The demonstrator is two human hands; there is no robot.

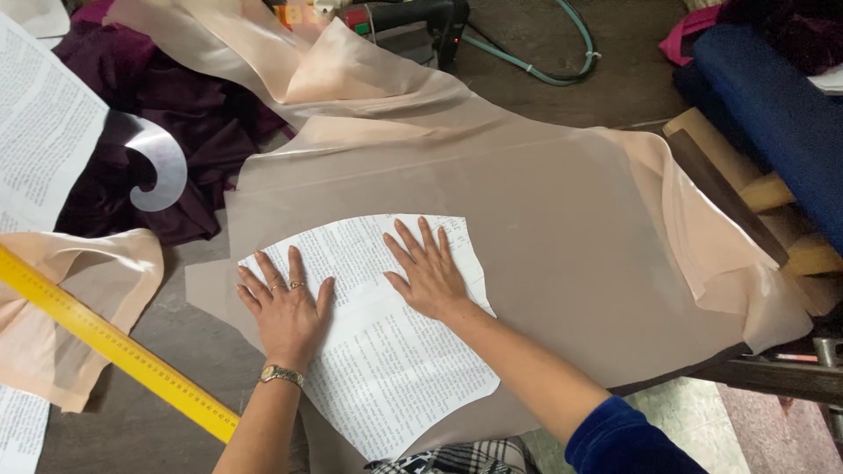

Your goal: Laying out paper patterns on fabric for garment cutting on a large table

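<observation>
Surface: dark brown worktable (571,53), seen from the head camera, covered mostly by cloth.
Fabric: sheer peach-beige fabric (571,228) spread flat over the table middle, folded and bunched at its upper left and right edges.
Pattern piece: newsprint paper pattern (386,369) with a curved top edge, lying on the fabric at lower centre.
Left hand: left hand (285,307) flat on the pattern's left part, fingers spread wide, holding nothing; rings on two fingers, gold wristwatch (281,376) on the wrist.
Right hand: right hand (426,272) flat on the pattern's upper right, fingers spread, holding nothing; blue velvet sleeve (619,439) at the elbow.
Ruler: yellow ruler (114,347) slanting across the lower left, apart from both hands.
Curve: translucent French curve (162,167) on dark purple cloth (193,105), upper left.
Far edge: green hose (562,61) curling at the top.
</observation>
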